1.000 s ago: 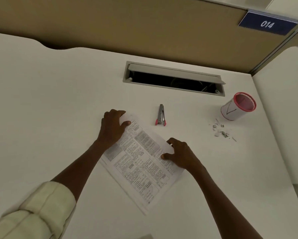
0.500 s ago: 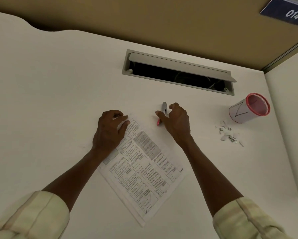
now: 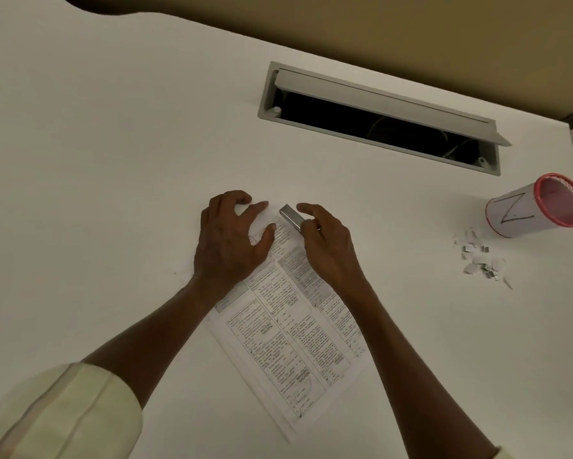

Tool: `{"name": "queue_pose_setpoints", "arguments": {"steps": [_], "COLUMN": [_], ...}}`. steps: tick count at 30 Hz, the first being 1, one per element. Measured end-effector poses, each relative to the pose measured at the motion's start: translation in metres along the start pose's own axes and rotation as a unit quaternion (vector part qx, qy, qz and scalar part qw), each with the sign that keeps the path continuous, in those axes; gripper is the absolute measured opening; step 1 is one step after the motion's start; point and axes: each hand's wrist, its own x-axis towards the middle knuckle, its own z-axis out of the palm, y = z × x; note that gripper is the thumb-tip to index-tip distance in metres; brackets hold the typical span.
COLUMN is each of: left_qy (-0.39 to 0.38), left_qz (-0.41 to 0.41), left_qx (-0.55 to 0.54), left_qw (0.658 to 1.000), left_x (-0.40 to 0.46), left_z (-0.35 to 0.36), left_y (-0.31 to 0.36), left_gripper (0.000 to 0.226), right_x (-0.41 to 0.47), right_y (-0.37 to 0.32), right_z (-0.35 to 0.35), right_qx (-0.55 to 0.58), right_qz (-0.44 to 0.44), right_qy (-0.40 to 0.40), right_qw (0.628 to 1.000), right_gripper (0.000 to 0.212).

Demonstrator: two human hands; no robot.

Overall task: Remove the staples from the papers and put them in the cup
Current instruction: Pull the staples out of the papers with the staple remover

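Stapled papers lie at an angle on the white desk, far corner under the hands. Left hand presses flat on that far corner – fingers spread, thumb and index apart on the sheet, framing the corner. Right hand grips a metal staple remover, fingers curled round its near end, index finger straight and pointing far-left beside it. The tool's tip sits on the paper corner, just right of the left index fingertip; the staple itself is too small to tell.

Cup stands far right, well apart from the hands – white paper wrap, red mesh rim, a hand-drawn "Z" or "N" mark on its side. Just near-left of the cup lies a small heap of pulled staples and paper scraps on the desk, outside the cup.

Printed text on the papers is in boxed tables with tick marks, too small to read. Open grey cable tray is set in the desk at the far side. Cream sleeve shows on the left arm.
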Motion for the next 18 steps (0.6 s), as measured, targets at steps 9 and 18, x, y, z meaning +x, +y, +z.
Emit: {"name": "queue_pose_setpoints", "arguments": {"steps": [9, 18], "left_qy": [-0.004, -0.019], "left_qz": [-0.014, -0.020], "left_qx": [0.026, 0.037], "left_qw": [1.000, 0.999], "left_x": [0.001, 0.002], "left_z": [0.000, 0.001], "left_y": [-0.002, -0.003], "left_gripper": [0.055, 0.059], "right_x": [0.003, 0.010], "right_y": [0.006, 0.005], "right_z": [0.038, 0.046], "right_qx": [-0.073, -0.080], "right_qz": [-0.047, -0.025], "right_qy": [0.064, 0.092], "right_qw": [0.994, 0.992], "right_gripper": [0.029, 0.032]}}
